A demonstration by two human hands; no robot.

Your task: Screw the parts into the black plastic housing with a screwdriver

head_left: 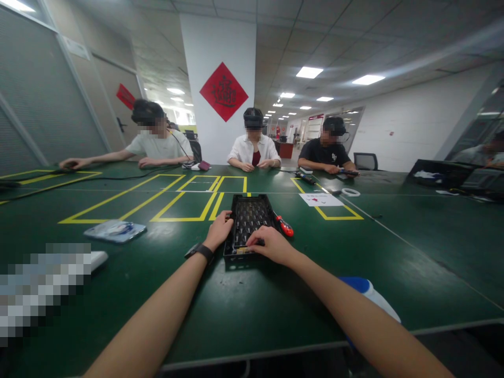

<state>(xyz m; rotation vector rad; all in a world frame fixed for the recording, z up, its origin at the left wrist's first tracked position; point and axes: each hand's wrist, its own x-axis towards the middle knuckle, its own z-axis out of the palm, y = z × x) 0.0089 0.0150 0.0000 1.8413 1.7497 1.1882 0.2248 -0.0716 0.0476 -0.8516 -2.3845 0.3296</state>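
Note:
A long black case [233,257] lies on the green table, pointing away from me. Rows of small metal-tipped pieces [249,223] fill it; they look like screwdriver bits, too small to be sure. My left hand [219,230] grips the case's left wall. Over the near end, my right hand [271,244] is closed in a pinch on a small dark piece [260,242], its kind unclear. Just below those fingertips, a yellowish strip [244,250] shows inside the case. Against the case's right side rests a red and black screwdriver [285,227], touching or nearly so.
A clear plastic packet [115,231] lies to the left. Under my right forearm is a blue and white object [356,285]. A white sheet [321,200] and a tape roll [350,192] lie at the far right. Several people sit across the table [157,294], marked with yellow tape.

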